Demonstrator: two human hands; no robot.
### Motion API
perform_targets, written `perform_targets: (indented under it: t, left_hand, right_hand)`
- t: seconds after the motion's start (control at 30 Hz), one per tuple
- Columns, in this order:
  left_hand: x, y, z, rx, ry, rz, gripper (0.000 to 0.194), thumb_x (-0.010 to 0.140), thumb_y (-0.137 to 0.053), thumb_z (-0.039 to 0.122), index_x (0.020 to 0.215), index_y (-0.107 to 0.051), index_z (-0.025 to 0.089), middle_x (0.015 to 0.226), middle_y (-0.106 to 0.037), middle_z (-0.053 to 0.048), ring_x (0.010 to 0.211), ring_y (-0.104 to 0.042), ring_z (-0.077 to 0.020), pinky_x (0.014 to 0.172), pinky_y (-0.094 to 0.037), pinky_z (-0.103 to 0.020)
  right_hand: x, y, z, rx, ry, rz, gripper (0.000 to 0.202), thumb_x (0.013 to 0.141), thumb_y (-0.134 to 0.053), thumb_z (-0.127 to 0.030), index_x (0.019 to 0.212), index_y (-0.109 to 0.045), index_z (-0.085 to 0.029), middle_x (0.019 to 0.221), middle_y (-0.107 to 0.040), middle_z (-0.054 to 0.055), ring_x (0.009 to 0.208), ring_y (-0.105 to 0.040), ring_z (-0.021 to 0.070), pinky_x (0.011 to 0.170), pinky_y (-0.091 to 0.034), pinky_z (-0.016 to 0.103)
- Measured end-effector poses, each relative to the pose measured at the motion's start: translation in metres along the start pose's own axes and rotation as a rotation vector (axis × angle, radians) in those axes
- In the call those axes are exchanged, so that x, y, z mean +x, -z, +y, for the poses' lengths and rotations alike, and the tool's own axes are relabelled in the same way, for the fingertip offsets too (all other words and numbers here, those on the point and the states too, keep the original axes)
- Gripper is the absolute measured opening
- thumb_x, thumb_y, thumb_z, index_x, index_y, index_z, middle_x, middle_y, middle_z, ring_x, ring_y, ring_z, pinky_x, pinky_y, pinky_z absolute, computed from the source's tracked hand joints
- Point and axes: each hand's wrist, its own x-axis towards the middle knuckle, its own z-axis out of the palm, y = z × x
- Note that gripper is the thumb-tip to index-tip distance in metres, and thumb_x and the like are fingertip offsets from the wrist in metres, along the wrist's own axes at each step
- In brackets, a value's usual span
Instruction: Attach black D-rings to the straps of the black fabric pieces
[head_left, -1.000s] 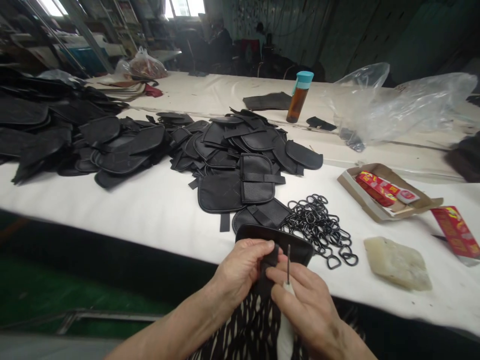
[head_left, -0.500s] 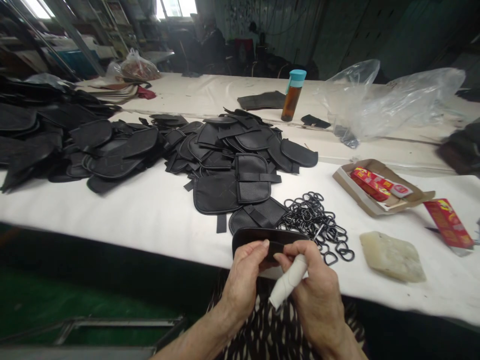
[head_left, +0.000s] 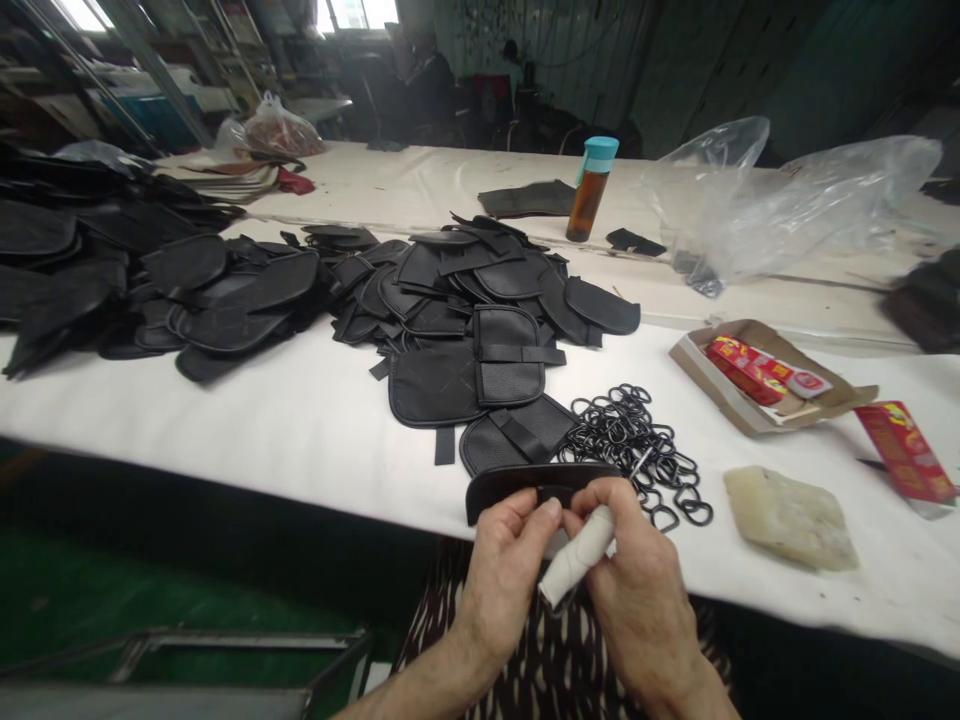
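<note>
Pinches the black panel (head_left: 499, 484) in the left hand's (head_left: 499, 570) nearly closed grip, at the near edge of the desk (head_left: 300, 440); wraps the right hand (head_left: 641, 580) snugly around the white-handled tool (head_left: 579, 560), near black rings (head_left: 619, 425).

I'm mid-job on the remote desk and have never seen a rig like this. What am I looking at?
There is no machine here: these are a person's bare hands. All the pictures come from one camera on their head, looking forward and down. The left hand pinches a black flap; the right hand holds a tool with a pale handle and also reaches the flap. On the white table lie piled black pieces, black rings, a pale block and an open box. Farther back stands a bottle.
</note>
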Motion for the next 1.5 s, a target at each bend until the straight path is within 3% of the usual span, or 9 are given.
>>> perform_targets:
  t: [0.27,0.57,0.67,0.77,0.83,0.9,1.0,1.2,1.5]
  left_hand:
    - [-0.004,-0.006,0.002,0.041,-0.005,0.048,0.034,0.082,-0.055,0.044,0.066,-0.053,0.014,0.06,-0.048,0.001,0.056,-0.037,-0.0083,0.05,-0.028,-0.022]
    - [0.001,-0.002,0.0,0.053,-0.041,0.023,0.036,0.084,-0.053,0.044,0.066,-0.06,0.013,0.062,-0.053,0.0,0.058,-0.042,-0.0095,0.054,-0.032,-0.022]
    - [0.001,0.004,0.004,0.102,-0.059,0.022,0.035,0.085,-0.053,0.041,0.07,-0.066,0.013,0.065,-0.06,-0.002,0.063,-0.049,-0.0122,0.061,-0.037,-0.023]
    - [0.0,0.008,0.007,0.124,-0.056,0.006,0.035,0.085,-0.052,0.04,0.076,-0.071,0.012,0.073,-0.067,-0.006,0.072,-0.057,-0.0167,0.07,-0.042,-0.026]
    - [0.0,0.009,0.008,0.094,-0.049,-0.03,0.035,0.086,-0.051,0.04,0.079,-0.071,0.012,0.076,-0.069,-0.008,0.074,-0.059,-0.0179,0.075,-0.044,-0.029]
    - [0.0,0.008,0.008,0.055,-0.039,-0.053,0.034,0.087,-0.05,0.039,0.081,-0.07,0.012,0.077,-0.069,-0.008,0.074,-0.06,-0.0179,0.076,-0.045,-0.03]
    - [-0.001,0.007,0.009,0.036,-0.039,-0.046,0.031,0.087,-0.05,0.038,0.08,-0.067,0.013,0.077,-0.07,-0.008,0.073,-0.06,-0.0177,0.075,-0.047,-0.031]
    - [-0.002,0.006,0.013,0.111,-0.056,0.014,0.03,0.087,-0.049,0.035,0.076,-0.066,0.013,0.075,-0.069,-0.008,0.071,-0.059,-0.0169,0.072,-0.047,-0.028]
    - [0.001,0.007,0.013,0.165,-0.077,0.016,0.032,0.087,-0.049,0.037,0.076,-0.067,0.013,0.075,-0.069,-0.008,0.071,-0.061,-0.0179,0.071,-0.046,-0.028]
  right_hand:
    - [0.0,0.001,-0.001,0.009,-0.052,-0.064,0.009,0.083,-0.047,-0.02,0.075,-0.046,-0.023,0.06,-0.059,-0.004,0.049,-0.054,0.0131,0.048,-0.041,0.023]
    - [0.0,0.003,-0.003,-0.021,0.006,-0.089,0.013,0.083,-0.049,-0.015,0.074,-0.044,-0.023,0.058,-0.055,-0.005,0.047,-0.053,0.0121,0.046,-0.04,0.022]
    - [-0.002,0.009,0.0,-0.017,0.125,0.075,0.009,0.084,-0.054,-0.017,0.08,-0.048,-0.023,0.065,-0.058,-0.002,0.057,-0.057,0.0142,0.054,-0.044,0.025]
    - [0.005,0.014,0.006,0.017,0.219,0.264,0.015,0.081,-0.062,-0.019,0.09,-0.05,-0.023,0.097,-0.064,0.006,0.088,-0.06,0.0203,0.078,-0.047,0.035]
    - [0.014,0.014,0.01,0.12,0.117,0.149,0.013,0.081,-0.061,-0.022,0.087,-0.049,-0.023,0.102,-0.065,0.005,0.089,-0.06,0.0202,0.079,-0.047,0.036]
    - [0.024,0.011,0.012,0.297,-0.084,0.0,0.013,0.082,-0.06,-0.027,0.081,-0.047,-0.024,0.092,-0.066,0.002,0.077,-0.061,0.0173,0.067,-0.049,0.031]
    - [0.033,0.006,0.013,0.513,-0.284,-0.028,0.022,0.078,-0.064,-0.031,0.076,-0.044,-0.023,0.086,-0.064,-0.001,0.069,-0.059,0.0146,0.056,-0.046,0.025]
    - [0.033,0.003,0.012,0.579,-0.333,-0.019,0.023,0.075,-0.066,-0.03,0.075,-0.045,-0.023,0.086,-0.062,-0.002,0.066,-0.056,0.013,0.051,-0.041,0.023]
    - [0.042,0.0,0.023,0.566,-0.286,-0.032,0.024,0.073,-0.067,-0.029,0.074,-0.044,-0.022,0.084,-0.065,-0.001,0.072,-0.055,0.016,0.068,-0.04,0.029]
